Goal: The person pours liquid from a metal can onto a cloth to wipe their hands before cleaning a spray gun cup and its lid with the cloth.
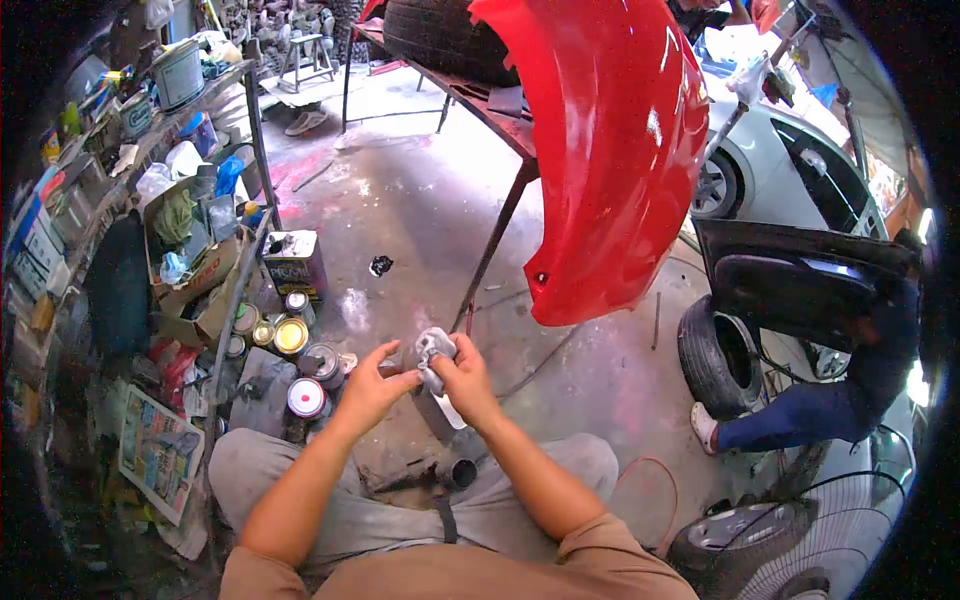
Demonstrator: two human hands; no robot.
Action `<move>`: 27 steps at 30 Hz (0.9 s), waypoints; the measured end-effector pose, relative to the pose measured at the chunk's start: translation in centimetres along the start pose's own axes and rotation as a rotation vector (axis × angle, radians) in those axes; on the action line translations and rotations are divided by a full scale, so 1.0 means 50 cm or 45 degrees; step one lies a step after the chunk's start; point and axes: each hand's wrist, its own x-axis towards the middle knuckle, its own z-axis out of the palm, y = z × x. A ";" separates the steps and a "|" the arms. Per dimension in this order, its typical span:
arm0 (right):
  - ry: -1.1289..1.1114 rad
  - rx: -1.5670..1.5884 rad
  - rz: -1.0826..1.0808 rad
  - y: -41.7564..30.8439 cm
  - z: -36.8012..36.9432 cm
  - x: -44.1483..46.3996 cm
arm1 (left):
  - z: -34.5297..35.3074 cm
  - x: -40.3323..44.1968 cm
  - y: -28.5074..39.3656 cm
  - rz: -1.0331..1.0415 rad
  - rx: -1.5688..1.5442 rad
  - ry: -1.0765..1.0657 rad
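Observation:
A crumpled grey cloth is bunched between my hands, above the floor in front of my lap. My right hand grips it with fingers and thumb closed. My left hand is just to its left, its fingers apart and the fingertips near or touching the cloth; which of the two I cannot tell. Below the cloth is a small box-like object with a white top, partly hidden by my right hand. A dark cylindrical tool or part lies across my lap.
A red car panel hangs off a metal table ahead. Paint cans and a tin stand left, beside a cluttered shelf. At right, a co-worker holds a black panel near a tyre.

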 end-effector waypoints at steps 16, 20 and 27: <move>-0.083 0.162 0.240 -0.052 -0.010 -0.002 | 0.008 -0.029 0.008 0.457 0.580 -0.015; -0.139 -0.047 0.084 -0.035 -0.006 -0.009 | 0.014 -0.026 0.049 0.232 0.305 0.080; -0.033 0.160 0.217 -0.031 -0.008 -0.003 | 0.012 -0.032 0.035 0.537 0.789 -0.076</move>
